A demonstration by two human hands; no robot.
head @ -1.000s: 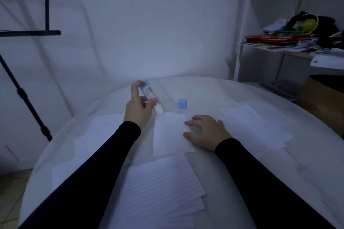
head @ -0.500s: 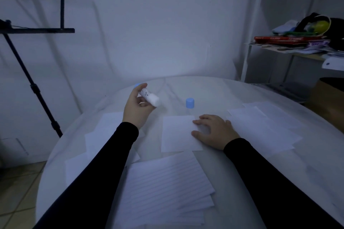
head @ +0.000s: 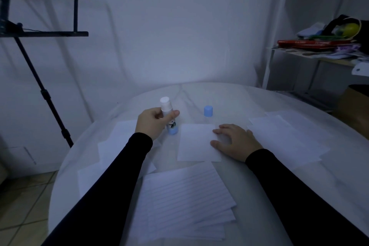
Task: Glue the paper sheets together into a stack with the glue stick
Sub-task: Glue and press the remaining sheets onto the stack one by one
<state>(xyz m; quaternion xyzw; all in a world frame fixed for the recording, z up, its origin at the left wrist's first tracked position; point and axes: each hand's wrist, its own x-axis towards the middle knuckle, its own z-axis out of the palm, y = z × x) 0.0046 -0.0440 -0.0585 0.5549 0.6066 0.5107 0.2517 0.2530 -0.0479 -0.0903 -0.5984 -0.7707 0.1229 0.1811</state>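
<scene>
1. Dim bluish light filled a room with a pale wall; a round white bench stood in front of it, a black stand to the left and a cluttered shelf to the right. Only the head view showed the scene.

2. On the bench, the left hand grasped the glue stick round its middle, thumb across the front. The stick stood upright with its white glue end up and its blue base down, at or just above the bench, just left of the small sheet.

3. The blue cap stood on its own behind that small sheet, apart from the stick, so the stick was uncapped.

4. The right hand lay flat with relaxed fingers on the right edge of the small sheet, pressing it to the bench and grasping nothing.

5. Lined sheets lay in a loose fanned pile at the near edge; more plain sheets lay to the left and to the right.

6. Judged from this, the work was at an early or middle stage: whether the small sheet was one sheet or several already glued could not be told, and many loose sheets remained. Whether glue was already on it could not be told either.
</scene>
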